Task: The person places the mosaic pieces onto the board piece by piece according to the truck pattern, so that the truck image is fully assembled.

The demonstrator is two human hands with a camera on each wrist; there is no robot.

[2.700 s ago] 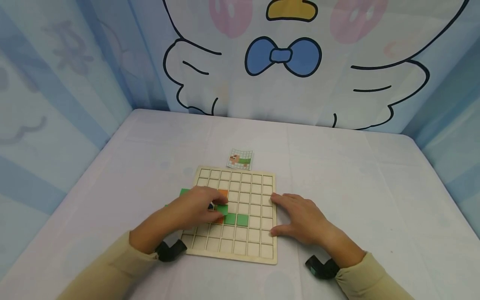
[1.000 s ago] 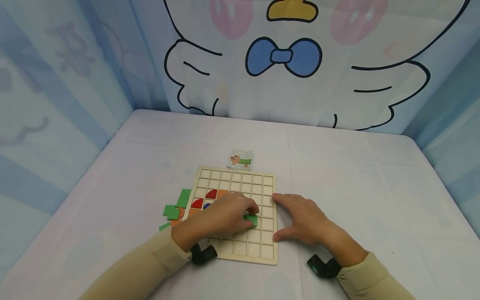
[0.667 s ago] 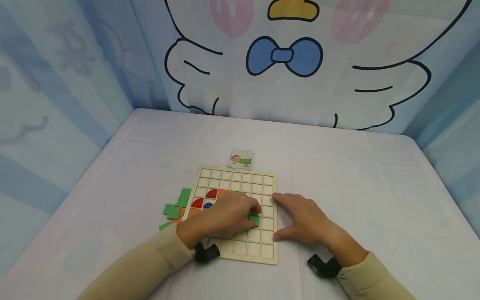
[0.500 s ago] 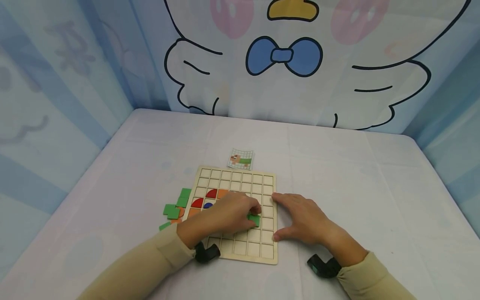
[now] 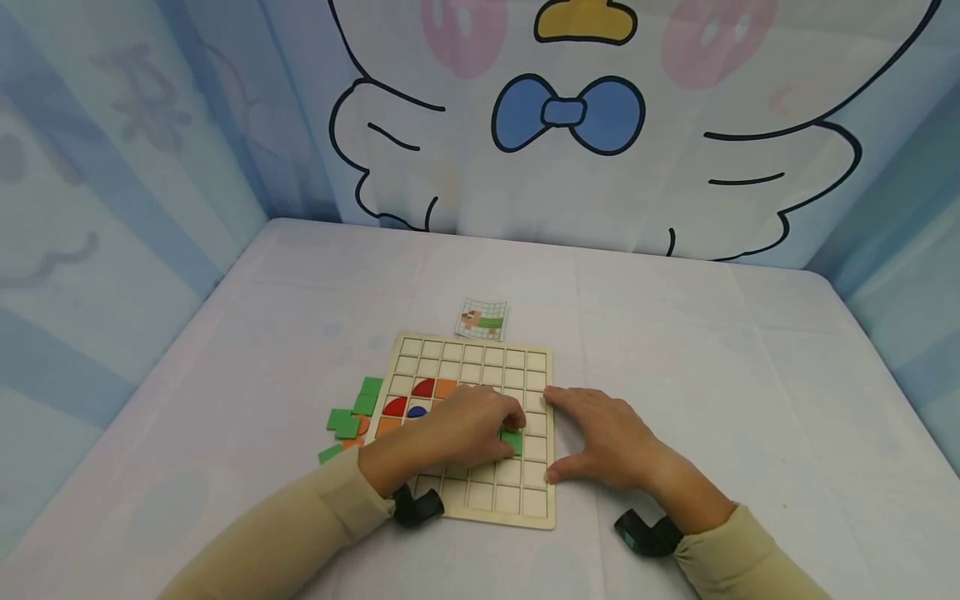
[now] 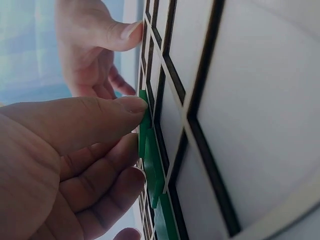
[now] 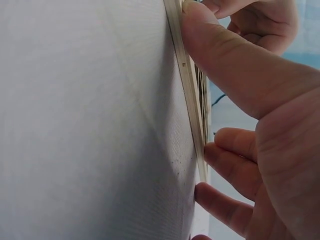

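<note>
In the head view my left hand (image 5: 467,425) reaches over the wooden grid board (image 5: 487,518). Its thumb and fingers pinch a green square tile (image 5: 512,442) at a cell right of the middle. The left wrist view has this tile (image 6: 143,125) slightly tilted, with more green tiles (image 6: 154,167) behind it in the same row. My right hand (image 5: 611,437) touches the board's right edge with thumb and fingertips, fingers spread. Red quarter-round tiles (image 5: 394,406), orange squares (image 5: 446,388) and a tile with a blue half-round (image 5: 417,411) sit in the grid. My left hand hides part of the rows.
Several loose green tiles (image 5: 347,426) and orange pieces (image 5: 362,425) lie against the board's left side. A small picture card (image 5: 481,319) with a gridded animal pattern lies beyond the far edge. A pale cloth (image 5: 712,375) covers the table.
My left hand has carried the green tile rightward along the row, then nudged it slightly farther right in the last second. My right hand stays at the board's edge.
</note>
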